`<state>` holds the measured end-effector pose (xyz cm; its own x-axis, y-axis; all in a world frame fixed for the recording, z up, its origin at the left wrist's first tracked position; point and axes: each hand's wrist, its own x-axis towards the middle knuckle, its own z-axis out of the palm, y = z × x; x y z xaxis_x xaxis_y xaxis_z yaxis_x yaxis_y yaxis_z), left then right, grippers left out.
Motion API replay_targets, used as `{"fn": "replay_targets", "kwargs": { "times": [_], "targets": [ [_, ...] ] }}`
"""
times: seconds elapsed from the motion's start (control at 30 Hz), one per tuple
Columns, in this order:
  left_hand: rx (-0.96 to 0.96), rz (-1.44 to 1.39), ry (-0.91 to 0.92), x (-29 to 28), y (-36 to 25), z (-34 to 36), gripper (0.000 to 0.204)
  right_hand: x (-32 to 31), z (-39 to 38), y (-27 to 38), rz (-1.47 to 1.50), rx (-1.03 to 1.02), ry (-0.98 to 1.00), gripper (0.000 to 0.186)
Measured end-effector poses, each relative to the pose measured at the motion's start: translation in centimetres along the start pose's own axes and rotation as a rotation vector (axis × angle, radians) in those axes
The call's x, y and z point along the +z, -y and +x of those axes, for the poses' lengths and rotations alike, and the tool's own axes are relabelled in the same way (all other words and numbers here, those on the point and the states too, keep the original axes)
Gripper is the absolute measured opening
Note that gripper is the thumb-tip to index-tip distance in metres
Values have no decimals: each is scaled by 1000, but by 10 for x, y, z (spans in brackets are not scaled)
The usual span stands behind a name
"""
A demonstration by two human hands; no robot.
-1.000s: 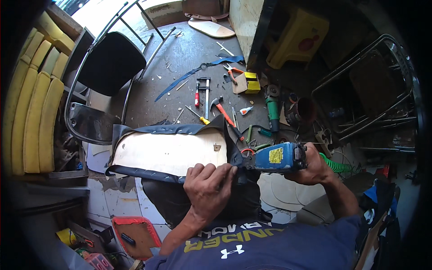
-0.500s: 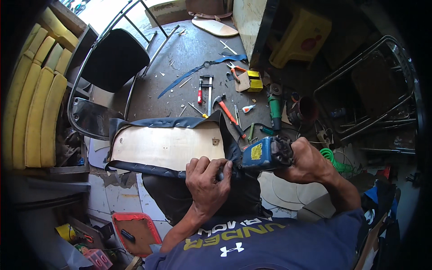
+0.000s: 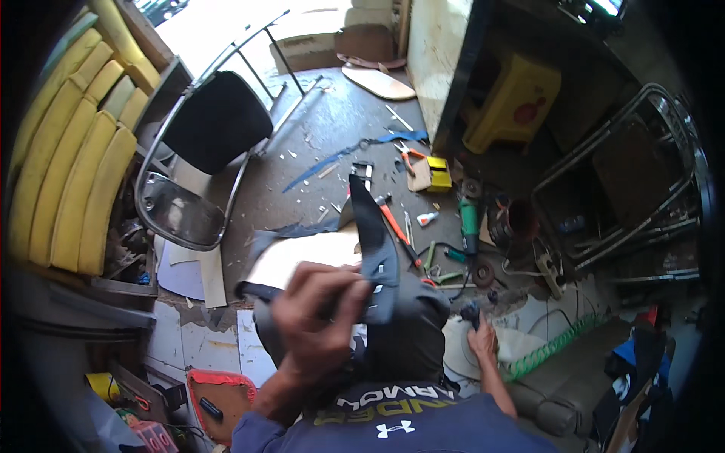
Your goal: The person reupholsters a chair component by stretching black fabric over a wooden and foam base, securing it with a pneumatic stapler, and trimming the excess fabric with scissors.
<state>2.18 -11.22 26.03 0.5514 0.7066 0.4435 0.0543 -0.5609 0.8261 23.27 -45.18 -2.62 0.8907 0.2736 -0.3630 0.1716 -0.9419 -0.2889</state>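
A pale wooden board (image 3: 302,257) rests tilted across my lap, its edges wrapped in dark upholstery cover (image 3: 381,272) with staples along the fold. One pointed flap of the cover stands up at the right end. My left hand (image 3: 313,317), a little blurred, is closed with thumb and fingers at that end, pinching the cover's edge. Low on my right, my right hand (image 3: 483,341) is wrapped round a staple gun (image 3: 470,311). Only a dark end of the tool shows there.
Ahead on the floor lie a hammer (image 3: 396,230), a green angle grinder (image 3: 469,219) and pliers (image 3: 408,157). A metal-framed chair (image 3: 215,121) stands front left, yellow cushions (image 3: 72,166) far left. A green coiled hose (image 3: 555,347) runs at right.
My right hand has moved the staple gun from the board's right end down beside my lap. The board has tilted, its right end lifted, and my left hand has risen.
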Motion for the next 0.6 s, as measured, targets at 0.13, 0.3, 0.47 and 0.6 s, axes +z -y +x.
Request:
{"fn": "replay_targets", "kwargs": {
  "times": [0.13, 0.3, 0.47, 0.6],
  "targets": [
    [386, 153, -198, -87, 1, 48, 4, 18, 21, 7, -21, -141, 40, 59],
    [179, -986, -366, -132, -2, 62, 32, -126, 7, 231, 1109, -801, 86, 84],
    [12, -1420, -471, -152, 27, 57, 35, -169, -13, 362, 642, -1309, 84, 91],
    [69, -324, -489, -196, 52, 54, 43, -166, -62, 372, 656, -1200, 305, 47]
  ]
}}
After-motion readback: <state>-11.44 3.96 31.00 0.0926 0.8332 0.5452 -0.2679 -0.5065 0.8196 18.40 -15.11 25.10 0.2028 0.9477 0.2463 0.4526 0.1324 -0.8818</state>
